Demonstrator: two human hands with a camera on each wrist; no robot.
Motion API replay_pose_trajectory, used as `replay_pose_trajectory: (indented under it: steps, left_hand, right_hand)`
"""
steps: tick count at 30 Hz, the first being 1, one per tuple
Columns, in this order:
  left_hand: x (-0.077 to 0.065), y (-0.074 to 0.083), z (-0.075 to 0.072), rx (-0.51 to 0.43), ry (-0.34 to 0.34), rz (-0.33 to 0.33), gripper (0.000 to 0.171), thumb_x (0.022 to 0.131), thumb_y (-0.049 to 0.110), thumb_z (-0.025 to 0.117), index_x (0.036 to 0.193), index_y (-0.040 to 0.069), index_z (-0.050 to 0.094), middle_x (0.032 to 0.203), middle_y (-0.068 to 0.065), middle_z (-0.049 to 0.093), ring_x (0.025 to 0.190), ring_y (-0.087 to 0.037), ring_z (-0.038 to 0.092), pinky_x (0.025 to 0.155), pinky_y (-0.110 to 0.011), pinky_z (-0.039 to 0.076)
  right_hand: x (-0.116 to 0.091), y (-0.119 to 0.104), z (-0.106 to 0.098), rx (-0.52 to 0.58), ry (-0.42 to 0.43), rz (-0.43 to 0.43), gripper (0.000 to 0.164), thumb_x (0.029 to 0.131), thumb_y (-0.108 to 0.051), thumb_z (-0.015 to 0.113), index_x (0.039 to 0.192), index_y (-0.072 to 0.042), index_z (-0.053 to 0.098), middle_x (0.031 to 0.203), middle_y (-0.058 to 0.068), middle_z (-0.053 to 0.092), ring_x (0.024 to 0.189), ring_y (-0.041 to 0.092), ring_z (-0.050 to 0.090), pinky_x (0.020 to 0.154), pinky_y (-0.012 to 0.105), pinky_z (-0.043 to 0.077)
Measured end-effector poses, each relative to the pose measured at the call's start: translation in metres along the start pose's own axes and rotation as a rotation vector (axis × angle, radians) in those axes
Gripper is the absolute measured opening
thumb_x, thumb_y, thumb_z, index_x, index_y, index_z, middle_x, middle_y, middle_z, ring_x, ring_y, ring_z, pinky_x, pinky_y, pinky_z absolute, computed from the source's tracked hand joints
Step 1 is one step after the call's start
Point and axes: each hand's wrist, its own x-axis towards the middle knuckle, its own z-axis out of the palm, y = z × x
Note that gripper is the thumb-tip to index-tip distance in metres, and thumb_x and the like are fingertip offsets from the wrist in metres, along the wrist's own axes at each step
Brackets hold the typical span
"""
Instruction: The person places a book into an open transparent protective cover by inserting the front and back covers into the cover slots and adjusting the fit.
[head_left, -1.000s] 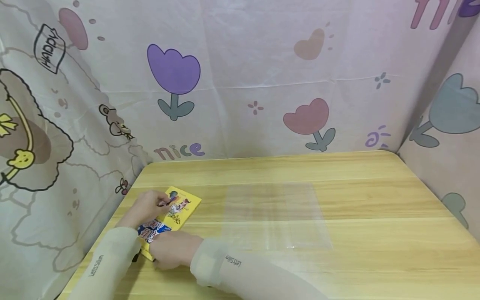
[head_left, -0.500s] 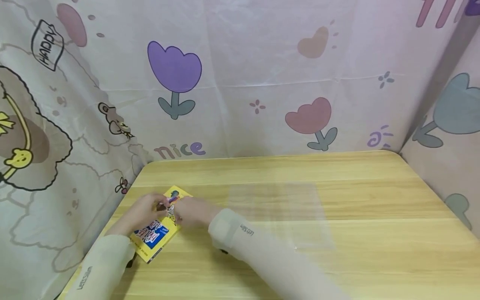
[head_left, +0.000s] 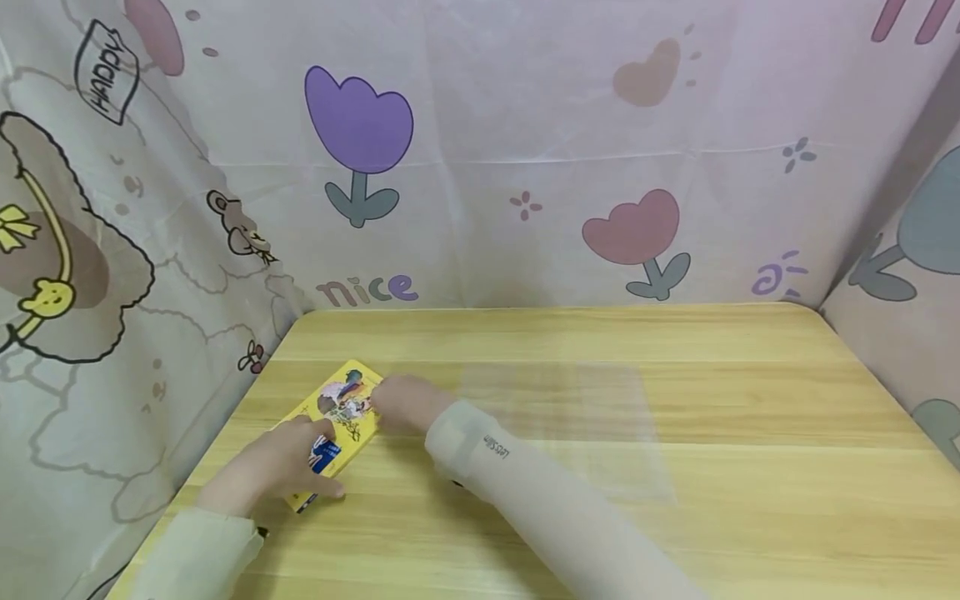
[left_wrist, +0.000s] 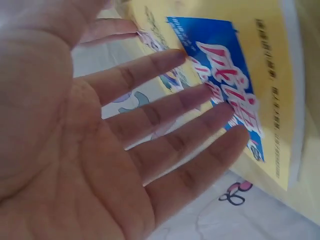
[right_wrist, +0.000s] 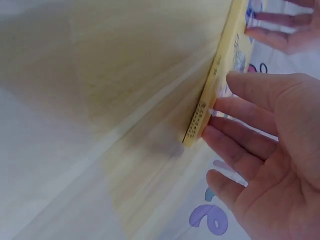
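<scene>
A thick yellow book (head_left: 351, 407) with a blue title panel and colourful figures lies slanted at the left of the wooden table. My left hand (head_left: 273, 461) is over its lower half; in the left wrist view, the straight, spread fingers of the left hand (left_wrist: 120, 135) lie across the title panel. At the upper right corner of the book is my right hand (head_left: 408, 402). The right wrist view has the loosely bent fingers of the right hand (right_wrist: 270, 135) touching the printed edge of the book (right_wrist: 198, 120), thumb near the cover. A firm pinch cannot be made out.
A clear plastic sheet (head_left: 607, 433) lies flat in the middle of the wooden table (head_left: 735, 400), right of the book. A patterned curtain (head_left: 480, 108) stands along the back and both sides.
My right hand has moved from the book's lower part up to its upper right corner. My left hand has slid down the cover and its fingers have spread. The book stays put.
</scene>
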Motion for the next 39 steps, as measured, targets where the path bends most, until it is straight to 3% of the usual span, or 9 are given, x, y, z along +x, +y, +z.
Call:
replay_pose_trajectory:
  steps: [7,12,18,25,33,39]
  left_hand:
    - [-0.004,-0.008,0.006,0.082,0.099,0.054,0.054,0.060,0.036,0.087,0.101,0.011,0.062,0.091,-0.004,0.058,0.072,-0.017,0.052,0.063,-0.039,0.048]
    - [0.000,-0.009,0.005,0.104,0.084,0.049,0.042,0.062,0.019,0.086,0.097,0.008,0.066,0.087,-0.004,0.060,0.073,-0.019,0.050,0.061,-0.039,0.046]
    - [0.003,-0.016,0.005,0.122,0.106,0.045,0.023,0.072,-0.001,0.076,0.082,0.010,0.058,0.078,-0.003,0.054,0.072,-0.021,0.048,0.062,-0.040,0.044]
    - [0.007,-0.026,0.010,0.159,0.208,0.063,0.018,0.078,-0.007,0.065,0.080,0.009,0.060,0.077,-0.006,0.055,0.069,-0.022,0.050,0.061,-0.044,0.047]
    - [0.009,-0.033,0.008,0.137,0.259,0.070,0.021,0.078,-0.005,0.062,0.070,0.013,0.055,0.070,-0.002,0.052,0.062,-0.020,0.047,0.056,-0.042,0.044]
    - [0.011,-0.042,0.007,0.163,0.278,0.092,0.020,0.074,-0.008,0.066,0.075,0.011,0.060,0.075,-0.005,0.058,0.067,-0.022,0.053,0.060,-0.045,0.047]
  right_hand:
    - [-0.002,-0.009,0.003,-0.092,0.006,-0.026,0.014,0.096,-0.022,0.058,0.103,-0.021,0.069,0.097,-0.006,0.064,0.074,0.008,0.054,0.069,0.019,0.048]
    - [-0.007,-0.013,0.000,-0.143,-0.004,-0.042,0.010,0.094,-0.022,0.061,0.099,-0.021,0.069,0.094,-0.007,0.064,0.073,0.007,0.054,0.067,0.019,0.048]
    - [-0.010,-0.021,0.002,-0.197,0.011,-0.090,0.013,0.096,-0.021,0.057,0.097,-0.024,0.070,0.096,-0.007,0.063,0.075,0.008,0.054,0.066,0.022,0.049]
    - [-0.012,-0.028,0.005,-0.213,0.035,-0.124,0.015,0.097,-0.024,0.056,0.098,-0.025,0.070,0.094,-0.007,0.064,0.073,0.009,0.053,0.065,0.023,0.049]
    - [-0.019,-0.040,0.006,-0.194,0.023,-0.141,0.008,0.095,-0.028,0.059,0.091,-0.027,0.066,0.088,-0.011,0.061,0.070,0.007,0.052,0.061,0.021,0.049]
    - [-0.025,-0.053,0.007,-0.163,0.017,-0.182,0.008,0.094,-0.033,0.059,0.093,-0.028,0.065,0.084,-0.013,0.059,0.067,0.005,0.050,0.056,0.019,0.046]
